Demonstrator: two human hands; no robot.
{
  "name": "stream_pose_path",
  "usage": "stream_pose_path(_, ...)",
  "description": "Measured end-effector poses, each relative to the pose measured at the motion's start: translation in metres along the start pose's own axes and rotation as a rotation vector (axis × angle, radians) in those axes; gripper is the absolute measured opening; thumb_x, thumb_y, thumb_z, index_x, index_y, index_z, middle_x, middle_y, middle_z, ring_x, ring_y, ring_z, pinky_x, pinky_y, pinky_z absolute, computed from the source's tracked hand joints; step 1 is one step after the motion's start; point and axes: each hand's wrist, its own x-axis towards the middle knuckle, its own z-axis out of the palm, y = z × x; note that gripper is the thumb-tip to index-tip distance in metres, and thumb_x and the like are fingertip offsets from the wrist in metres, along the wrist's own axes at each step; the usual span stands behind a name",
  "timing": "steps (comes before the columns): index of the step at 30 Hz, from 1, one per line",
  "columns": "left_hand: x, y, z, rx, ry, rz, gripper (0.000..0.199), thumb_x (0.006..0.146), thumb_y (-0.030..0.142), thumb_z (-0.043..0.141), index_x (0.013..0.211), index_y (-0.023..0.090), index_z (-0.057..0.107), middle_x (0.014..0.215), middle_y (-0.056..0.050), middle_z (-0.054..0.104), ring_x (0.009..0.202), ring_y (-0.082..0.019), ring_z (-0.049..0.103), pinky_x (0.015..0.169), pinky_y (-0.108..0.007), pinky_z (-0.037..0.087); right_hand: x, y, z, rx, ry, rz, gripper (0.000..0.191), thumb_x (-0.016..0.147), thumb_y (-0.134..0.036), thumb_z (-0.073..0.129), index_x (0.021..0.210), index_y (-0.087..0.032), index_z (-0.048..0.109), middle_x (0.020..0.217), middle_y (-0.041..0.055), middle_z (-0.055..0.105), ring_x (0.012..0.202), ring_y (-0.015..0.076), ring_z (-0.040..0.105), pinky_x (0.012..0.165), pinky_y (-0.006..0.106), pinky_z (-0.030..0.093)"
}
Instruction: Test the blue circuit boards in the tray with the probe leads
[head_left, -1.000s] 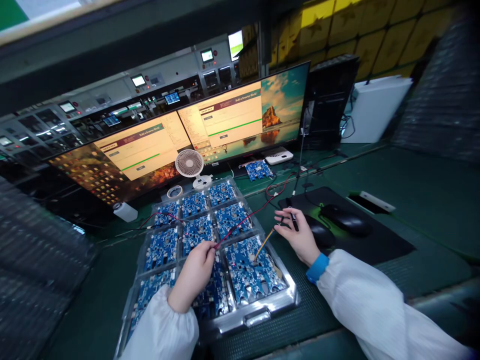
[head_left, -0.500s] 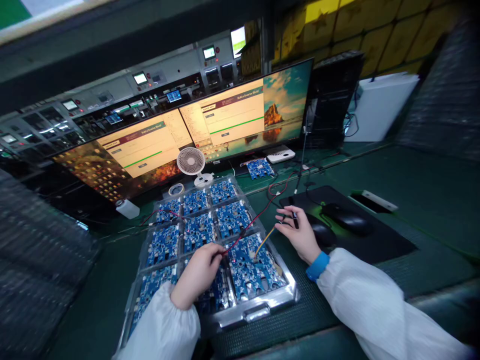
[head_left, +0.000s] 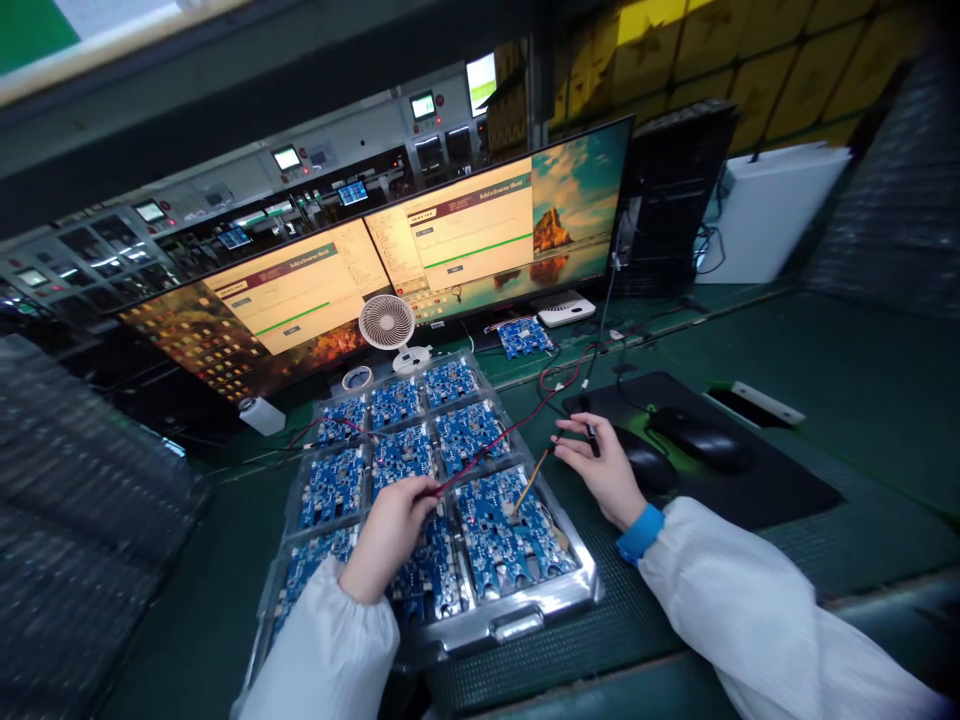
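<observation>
My left hand (head_left: 390,532) is closed in a pinch on a thin red wire (head_left: 495,440), above the tray's middle column. The wire runs back across the tray toward the cables by the monitor. My right hand (head_left: 600,468) hovers between the tray and the mouse pad, thumb and index fingertips at the dark end of a thin yellow wire (head_left: 531,480). Its lower end meets the front right circuit board (head_left: 499,560). A black pen-like piece (head_left: 592,440) shows between my right fingers. Several blue boards lie in compartments of the clear plastic tray (head_left: 517,627).
Behind the tray are a small white fan (head_left: 387,322), a tape roll (head_left: 357,377) and two lit monitors (head_left: 480,240). Another blue board (head_left: 525,338) lies near a white box (head_left: 566,309). Two black mice (head_left: 701,438) rest on a mouse pad (head_left: 795,490) at right.
My left hand has shifted slightly left and away from me, with the red wire still pinched. My right hand has barely moved. The whole view has shifted a little.
</observation>
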Motion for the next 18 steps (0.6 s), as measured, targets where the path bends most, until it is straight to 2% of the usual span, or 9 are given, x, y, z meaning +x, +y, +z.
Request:
stream_pose_path(4, 0.007, 0.003, 0.006, -0.092, 0.069, -0.032, 0.017, 0.083, 0.028, 0.051, 0.086, 0.025, 0.067, 0.09, 0.0, 0.072, 0.088, -0.02, 0.065, 0.087, -0.035, 0.047, 0.0, 0.001, -0.001, -0.028, 0.009, -0.002, 0.055, 0.065, -0.045, 0.076, 0.107, -0.028, 0.046, 0.115, 0.0076, 0.061, 0.094, 0.0209, 0.067, 0.091, 0.047, 0.054)
stream_pose_path(8, 0.017, -0.003, 0.015, -0.185, 0.207, -0.031, 0.014, 0.077, 0.022, 0.054, 0.088, 0.021, 0.063, 0.091, -0.002, 0.07, 0.087, -0.018, 0.065, 0.086, -0.033, 0.049, 0.0, 0.002, -0.002, -0.065, 0.035, -0.018, 0.052, 0.065, -0.044, 0.075, 0.106, -0.027, 0.047, 0.115, 0.0079, 0.062, 0.096, 0.0209, 0.064, 0.089, 0.047, 0.053)
stream_pose_path(13, 0.024, -0.003, 0.025, -0.229, 0.171, -0.027, 0.007, 0.078, 0.02, 0.055, 0.082, 0.022, 0.061, 0.083, 0.001, 0.068, 0.082, -0.016, 0.062, 0.08, -0.03, 0.047, 0.0, 0.0, -0.003, -0.09, 0.058, -0.035, 0.05, 0.067, -0.043, 0.073, 0.106, -0.027, 0.047, 0.115, 0.0079, 0.063, 0.096, 0.0199, 0.062, 0.09, 0.046, 0.052)
stream_pose_path(18, 0.028, -0.004, 0.036, -0.223, 0.194, -0.056, 0.007, 0.077, 0.016, 0.057, 0.081, 0.021, 0.06, 0.082, 0.001, 0.067, 0.08, -0.016, 0.062, 0.078, -0.029, 0.046, 0.0, -0.001, -0.003, -0.099, 0.071, -0.043, 0.05, 0.066, -0.043, 0.073, 0.106, -0.027, 0.048, 0.114, 0.0074, 0.063, 0.095, 0.0194, 0.062, 0.09, 0.045, 0.051)
